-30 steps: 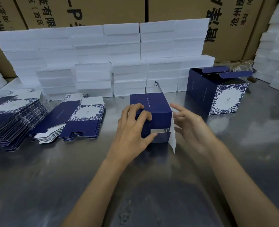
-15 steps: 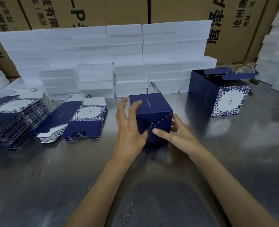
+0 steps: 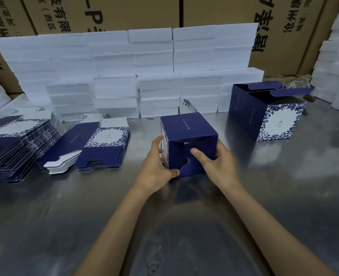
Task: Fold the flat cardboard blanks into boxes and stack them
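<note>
Navy flaps that stood loose a second ago now lie folded across the near end of the box (image 3: pixel 186 144) on the steel table (image 3: pixel 284 196) — left hand (image 3: pixel 154 168) gripping its side, right hand (image 3: pixel 218 166) gripping the other with thumb pressing — so the bottom looks nearly locked.

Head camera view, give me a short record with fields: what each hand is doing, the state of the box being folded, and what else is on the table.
left hand: left hand grips the left side of the navy box
right hand: right hand holds its right side, thumb pressing the end flaps
box state: lying on its side, near-end flaps folded in, a small gap showing
finished box: upright box at right, top flaps open
blanks: flat blanks in piles at left
backdrop: white foam blocks stacked behind
surface: metal table
</note>
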